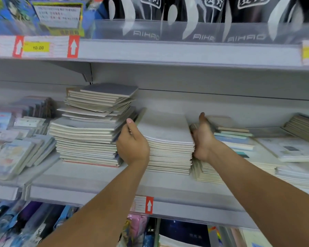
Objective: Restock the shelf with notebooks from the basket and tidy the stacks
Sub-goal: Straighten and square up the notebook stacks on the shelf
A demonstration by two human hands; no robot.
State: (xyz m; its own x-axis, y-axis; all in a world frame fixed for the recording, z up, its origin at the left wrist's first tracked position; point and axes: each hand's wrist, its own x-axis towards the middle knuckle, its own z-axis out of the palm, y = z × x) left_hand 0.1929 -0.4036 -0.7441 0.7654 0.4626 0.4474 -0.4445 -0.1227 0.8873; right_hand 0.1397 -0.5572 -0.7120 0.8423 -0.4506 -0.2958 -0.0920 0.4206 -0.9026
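Middle stack of notebooks sits on the shelf, set back from its front edge, roughly mid-length of the visible run. Grey cover on top, pale page edges facing front.

Left hand presses against the stack's left side, fingers reaching up between it and the tall stack beside it; exact finger curl cannot be told from here. Right hand lies flat against the stack's right side, thumb up, fingers straight, holding nothing. Both grips bracket the stack rather than clutch it.

Handling, as a judgement: thin soft-cover books, each light and floppy, the whole stack fairly heavy. Covers look smooth, so layers probably slide on one another. Best hold is on opposite sides, low and square, squeezing inward; lifting from the top few would likely fan them out.

The tall stack to the left is skewed, its upper books twisted and overhanging; a nudge could tip it. To the right, a lower stack touches the middle one, with mixed coloured pads behind the right hand.

Shelf is grey metal, slightly sloped lip, price tag with red arrow on its front edge. Small packets crowd the left end. Another shelf above, darker goods below. Basket not in view.
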